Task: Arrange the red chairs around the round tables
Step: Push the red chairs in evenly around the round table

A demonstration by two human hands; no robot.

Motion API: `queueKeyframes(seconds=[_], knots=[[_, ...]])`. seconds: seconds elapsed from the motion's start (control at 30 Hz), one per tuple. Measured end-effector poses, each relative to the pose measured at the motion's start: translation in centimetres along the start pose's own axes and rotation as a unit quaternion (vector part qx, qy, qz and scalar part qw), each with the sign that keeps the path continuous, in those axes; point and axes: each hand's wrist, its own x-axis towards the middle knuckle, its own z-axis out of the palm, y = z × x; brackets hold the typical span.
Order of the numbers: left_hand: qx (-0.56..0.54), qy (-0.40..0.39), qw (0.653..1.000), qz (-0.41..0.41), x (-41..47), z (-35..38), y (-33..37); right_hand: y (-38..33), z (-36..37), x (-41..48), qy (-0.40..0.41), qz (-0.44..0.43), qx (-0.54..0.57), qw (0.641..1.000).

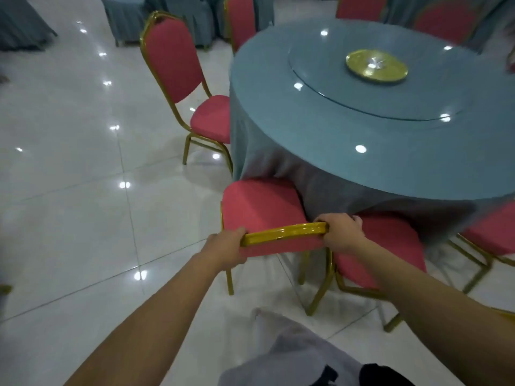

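Note:
A red chair (259,204) with a gold frame stands in front of me, its seat touching the hanging cloth of the round table (320,112). My left hand (225,247) grips the left end of its gold top rail. My right hand (341,232) grips the right end. Another red chair (174,62) stands at the table's left side, facing it. A third red chair (387,246) sits just right of the one I hold, partly behind my right arm.
The table has a blue-grey cloth, a glass turntable (362,87) and a gold disc (376,65). More red chairs stand at the far side (359,6) and right edge (493,232). Covered tables (156,15) stand behind. White glossy tile floor (69,190) stretches to the left.

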Motion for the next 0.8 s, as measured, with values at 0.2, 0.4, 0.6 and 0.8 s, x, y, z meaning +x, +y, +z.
queueKeyframes(seconds=[0.2,0.4,0.6,0.8], knots=[[-0.004,-0.050,0.993,0.107,4.0,-1.8,-3.2,-0.8,-0.2,2.0,-0.013,-0.020,-0.008,1.000],[0.003,-0.078,0.989,0.126,6.8,-6.6,-10.0,-4.1,1.4,4.5,0.005,-0.038,0.067,0.997],[0.044,-0.106,0.986,0.119,9.6,-11.7,-17.5,-8.9,2.9,5.8,-0.027,0.016,0.136,0.990],[0.097,-0.145,0.964,0.200,12.9,-16.6,-21.9,-15.2,3.1,6.5,-0.005,0.086,0.142,0.986]])
